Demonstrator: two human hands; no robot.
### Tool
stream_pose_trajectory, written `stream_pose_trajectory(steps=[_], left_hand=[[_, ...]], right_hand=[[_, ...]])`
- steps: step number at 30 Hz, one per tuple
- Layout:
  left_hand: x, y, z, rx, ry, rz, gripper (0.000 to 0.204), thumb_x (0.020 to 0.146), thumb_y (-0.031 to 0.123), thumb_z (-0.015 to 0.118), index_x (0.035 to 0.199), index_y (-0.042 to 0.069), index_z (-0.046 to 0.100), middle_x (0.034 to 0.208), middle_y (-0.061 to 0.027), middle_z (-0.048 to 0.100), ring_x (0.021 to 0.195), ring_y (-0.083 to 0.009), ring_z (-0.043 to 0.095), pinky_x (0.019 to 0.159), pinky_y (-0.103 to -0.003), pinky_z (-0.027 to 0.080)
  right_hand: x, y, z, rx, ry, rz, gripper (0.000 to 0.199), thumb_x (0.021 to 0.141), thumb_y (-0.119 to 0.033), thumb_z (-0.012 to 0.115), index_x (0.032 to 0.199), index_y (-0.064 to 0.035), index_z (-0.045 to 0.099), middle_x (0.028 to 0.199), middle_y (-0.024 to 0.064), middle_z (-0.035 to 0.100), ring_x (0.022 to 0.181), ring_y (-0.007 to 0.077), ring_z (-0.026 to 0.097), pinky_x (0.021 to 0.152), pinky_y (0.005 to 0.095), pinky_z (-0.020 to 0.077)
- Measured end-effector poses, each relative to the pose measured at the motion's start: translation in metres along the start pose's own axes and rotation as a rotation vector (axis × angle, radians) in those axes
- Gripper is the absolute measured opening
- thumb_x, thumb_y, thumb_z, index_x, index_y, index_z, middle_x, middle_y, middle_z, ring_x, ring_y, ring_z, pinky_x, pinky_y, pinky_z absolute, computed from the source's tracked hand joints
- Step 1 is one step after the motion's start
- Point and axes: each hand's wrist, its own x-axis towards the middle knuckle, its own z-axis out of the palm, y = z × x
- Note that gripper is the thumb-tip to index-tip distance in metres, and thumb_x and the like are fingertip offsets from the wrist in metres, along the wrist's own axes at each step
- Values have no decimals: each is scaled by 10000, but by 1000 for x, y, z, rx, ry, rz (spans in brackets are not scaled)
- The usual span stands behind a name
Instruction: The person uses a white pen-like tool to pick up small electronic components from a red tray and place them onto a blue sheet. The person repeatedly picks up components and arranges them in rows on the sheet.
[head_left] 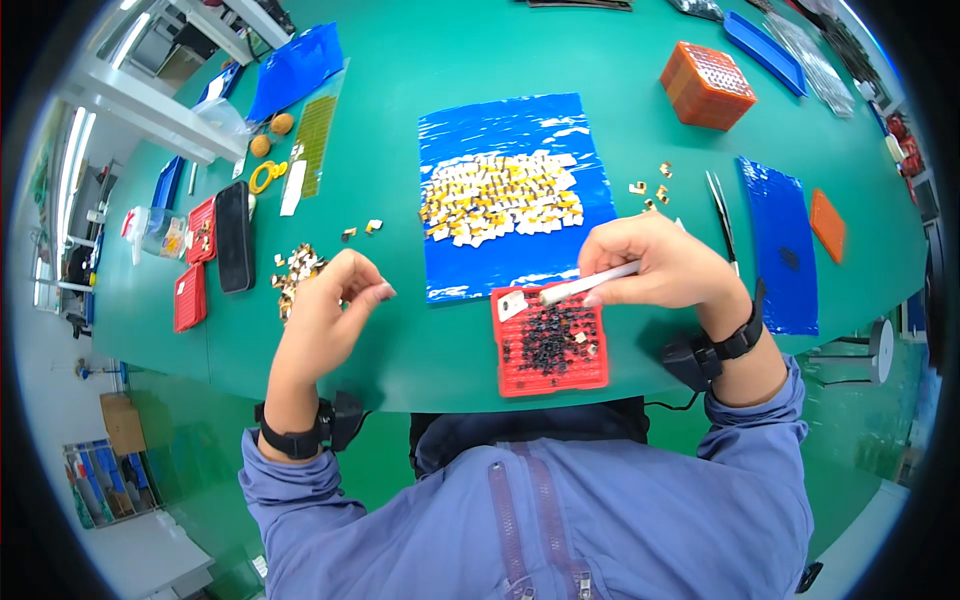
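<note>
Red tray (548,372) holds tiny dark parts too small to identify.

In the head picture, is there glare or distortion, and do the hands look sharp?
Head view: the blue plastic sheet shows white glare patches; the green table edge curves from fisheye distortion, with dark corners; the left hand and the right hand holding a white stick look fairly sharp.

light: bright, even (overhead) | glare: blue sheet (515,190) | shadows: soft | edges: fisheye-bent, dark rim | focus: sharp centre
</note>
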Motion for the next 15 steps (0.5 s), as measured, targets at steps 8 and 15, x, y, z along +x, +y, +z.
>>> stream_pose_trajectory(steps=[8, 15], left_hand=[[16, 40, 65, -845, -295, 126, 67, 883, 17, 568, 942, 1, 541, 845, -31, 587, 789, -71, 559, 696, -207, 444], [36, 28, 94, -1390, -432, 137, 48, 885, 19, 555, 915, 22, 518, 846, -84, 587, 768, -145, 565, 706, -281, 457]], right_hand=[[-4, -5, 12, 66, 39, -107, 173, 852, -167, 651, 821, 3, 649, 602, 20, 540, 527, 64, 436, 480, 239, 354], [-4, -10, 10, 142, 104, -69, 188, 863, -179, 642, 821, 4, 652, 573, 18, 523, 510, 60, 420, 463, 245, 328]])
